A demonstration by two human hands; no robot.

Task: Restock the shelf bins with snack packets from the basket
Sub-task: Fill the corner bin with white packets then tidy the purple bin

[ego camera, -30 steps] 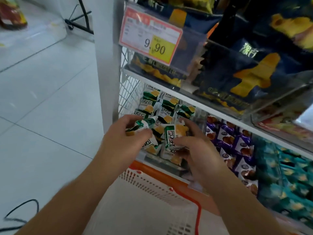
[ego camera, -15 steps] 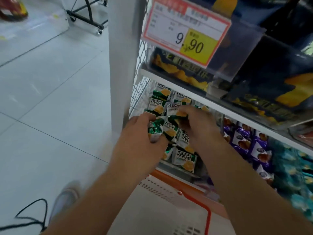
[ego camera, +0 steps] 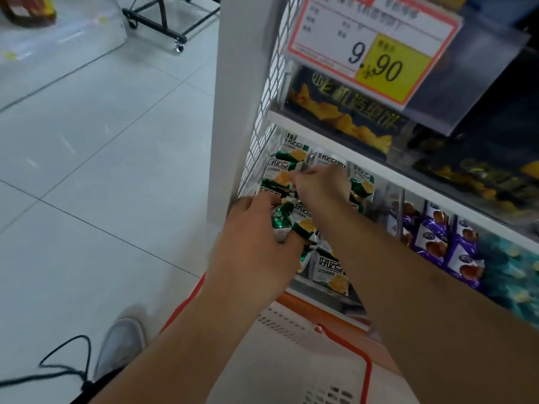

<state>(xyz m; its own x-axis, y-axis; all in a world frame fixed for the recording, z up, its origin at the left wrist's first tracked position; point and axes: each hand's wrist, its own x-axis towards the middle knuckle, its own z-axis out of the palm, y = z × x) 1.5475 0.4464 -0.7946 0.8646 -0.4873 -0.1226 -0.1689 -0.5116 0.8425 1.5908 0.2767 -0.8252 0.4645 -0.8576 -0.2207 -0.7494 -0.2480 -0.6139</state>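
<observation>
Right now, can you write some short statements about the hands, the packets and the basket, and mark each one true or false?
1. The left hand grips a green packet. True.
2. The right hand rests inside the basket. False: it reaches into the bin of green-and-white packets.
3. The purple packets lie to the right of the green ones. True.
4. The price tag hangs below the green packets. False: it hangs above them.
</observation>
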